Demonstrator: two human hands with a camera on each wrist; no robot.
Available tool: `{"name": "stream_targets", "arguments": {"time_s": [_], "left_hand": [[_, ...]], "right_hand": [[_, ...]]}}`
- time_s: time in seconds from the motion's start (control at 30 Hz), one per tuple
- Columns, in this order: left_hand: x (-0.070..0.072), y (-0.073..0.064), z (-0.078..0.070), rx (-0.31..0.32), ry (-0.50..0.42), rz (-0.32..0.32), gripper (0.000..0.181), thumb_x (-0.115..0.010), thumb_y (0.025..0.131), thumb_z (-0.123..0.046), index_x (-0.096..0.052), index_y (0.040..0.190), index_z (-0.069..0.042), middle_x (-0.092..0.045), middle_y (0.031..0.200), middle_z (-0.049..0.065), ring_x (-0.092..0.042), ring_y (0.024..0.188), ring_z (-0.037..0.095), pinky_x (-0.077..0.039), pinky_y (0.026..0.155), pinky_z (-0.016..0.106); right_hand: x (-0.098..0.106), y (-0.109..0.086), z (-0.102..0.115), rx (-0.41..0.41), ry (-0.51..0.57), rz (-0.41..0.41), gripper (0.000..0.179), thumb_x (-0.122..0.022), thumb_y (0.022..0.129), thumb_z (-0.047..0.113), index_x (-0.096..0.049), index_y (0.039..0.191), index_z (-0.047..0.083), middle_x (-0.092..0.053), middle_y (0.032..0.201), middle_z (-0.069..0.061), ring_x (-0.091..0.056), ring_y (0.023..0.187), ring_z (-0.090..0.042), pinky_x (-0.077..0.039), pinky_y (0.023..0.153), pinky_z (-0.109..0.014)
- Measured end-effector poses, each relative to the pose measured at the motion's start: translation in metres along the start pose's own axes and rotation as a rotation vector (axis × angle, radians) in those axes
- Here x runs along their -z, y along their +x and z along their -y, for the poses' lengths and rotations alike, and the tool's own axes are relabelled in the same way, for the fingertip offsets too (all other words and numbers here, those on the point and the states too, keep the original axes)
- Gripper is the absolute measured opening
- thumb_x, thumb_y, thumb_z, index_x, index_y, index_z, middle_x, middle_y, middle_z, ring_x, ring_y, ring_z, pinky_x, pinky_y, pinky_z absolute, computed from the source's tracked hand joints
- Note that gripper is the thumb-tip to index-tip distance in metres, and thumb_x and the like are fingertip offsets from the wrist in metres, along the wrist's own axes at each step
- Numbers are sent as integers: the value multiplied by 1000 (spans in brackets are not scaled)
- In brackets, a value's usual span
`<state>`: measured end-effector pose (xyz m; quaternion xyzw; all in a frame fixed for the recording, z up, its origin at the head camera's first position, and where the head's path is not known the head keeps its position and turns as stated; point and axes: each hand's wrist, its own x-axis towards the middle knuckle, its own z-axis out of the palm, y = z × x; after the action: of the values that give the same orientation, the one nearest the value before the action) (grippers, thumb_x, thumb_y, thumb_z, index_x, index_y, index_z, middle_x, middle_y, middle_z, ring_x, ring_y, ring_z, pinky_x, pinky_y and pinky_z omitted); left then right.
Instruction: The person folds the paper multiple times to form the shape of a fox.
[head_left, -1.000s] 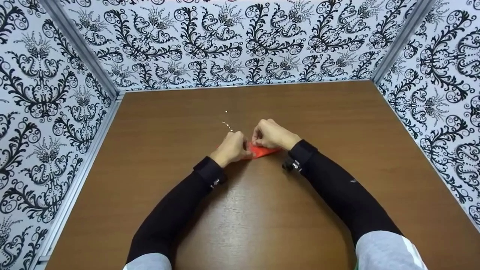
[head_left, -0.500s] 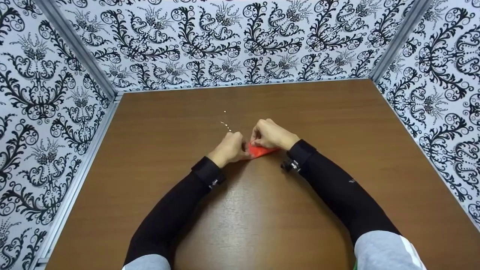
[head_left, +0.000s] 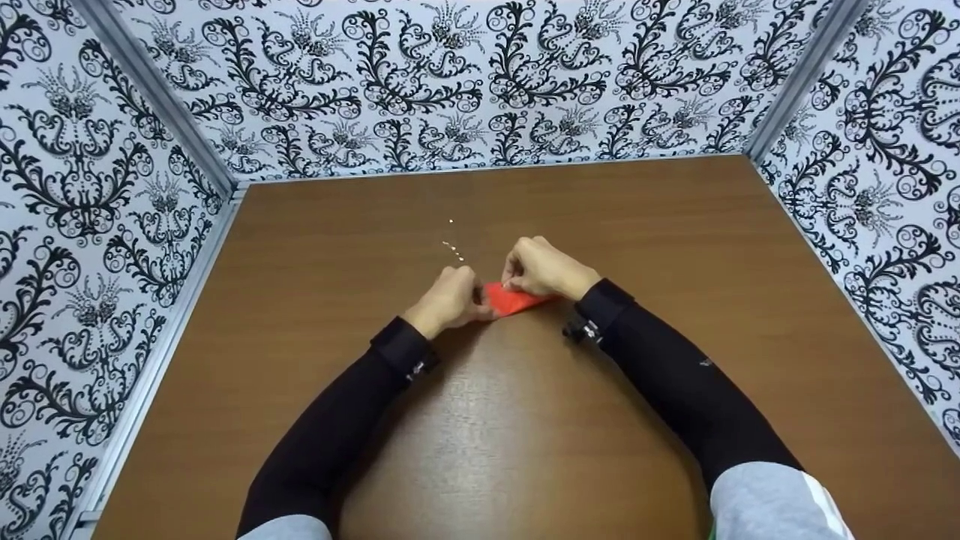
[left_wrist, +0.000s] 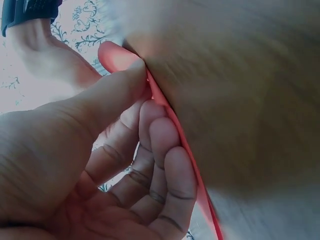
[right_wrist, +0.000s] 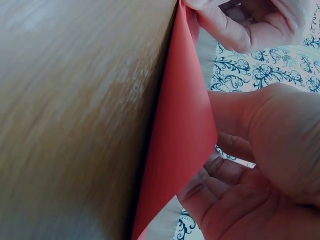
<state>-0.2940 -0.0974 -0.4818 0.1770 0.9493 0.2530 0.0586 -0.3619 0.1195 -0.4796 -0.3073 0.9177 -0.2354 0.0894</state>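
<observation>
A folded sheet of red paper (head_left: 515, 300) lies on the brown table, partly hidden by both hands. At its left end my left hand (head_left: 448, 298) pinches the edge; up close, the thumb (left_wrist: 117, 92) lies along the fold and the other fingers curl against the paper (left_wrist: 187, 140). My right hand (head_left: 545, 268) holds the paper's far edge between thumb and fingers. From the right wrist view, a raised flap of the red paper (right_wrist: 182, 110) slants up off the table, its edge at the fingers of the right hand (right_wrist: 265, 150).
The wooden table (head_left: 480, 442) reaches back to a wall (head_left: 480, 82) with a black scroll pattern. Similar panels stand at left and right, joined by grey metal posts (head_left: 161, 97). Several small white spots (head_left: 454, 251) show on the table beyond the left hand.
My left hand has slid slightly left and toward me along the paper, so more red shows between the hands. The right hand has stayed almost in place.
</observation>
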Motion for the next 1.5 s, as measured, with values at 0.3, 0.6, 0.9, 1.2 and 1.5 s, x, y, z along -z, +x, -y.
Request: {"name": "stream_targets", "arguments": {"time_s": [0.3,0.6,0.9,1.2,1.5], "left_hand": [[9,-8,13,39,-32,38,27,-102,93,-29,-83,81,-14,-78,80,-6,-63,73,8,-53,72,23],[18,-17,22,102,-55,51,22,-103,91,-26,-87,81,-15,-82,81,-3,-65,75,11,-57,79,29],[15,-22,22,69,-63,4,20,-102,92,-23,-88,81,-14,-85,83,1,-65,73,11,-57,76,27],[11,-27,13,4,-8,-122,16,-99,95,-18,-89,83,-14,-86,82,1,-68,72,14,-56,70,31],[3,-20,-1,-190,95,-207,4,-91,97,-5,-90,96,-9,-87,97,10,-86,94,32,-71,85,50]], "right_hand": [[3,-1,2,14,-11,-18,9,-87,99,10,-93,94,14,-88,90,0,-70,83,-14,-56,80,-29],[1,-1,0,2,-19,-15,11,-85,101,8,-93,95,14,-88,92,-1,-72,86,-15,-58,83,-30],[1,-2,0,-13,-8,-10,8,-87,101,9,-92,97,13,-88,93,-1,-73,86,-15,-62,84,-33],[-1,-3,2,31,-20,-24,10,-84,99,6,-92,96,11,-88,92,-4,-74,84,-17,-61,82,-31],[-2,0,2,27,-41,-25,13,-82,97,4,-92,93,11,-86,89,-1,-72,84,-16,-57,81,-30]]}}
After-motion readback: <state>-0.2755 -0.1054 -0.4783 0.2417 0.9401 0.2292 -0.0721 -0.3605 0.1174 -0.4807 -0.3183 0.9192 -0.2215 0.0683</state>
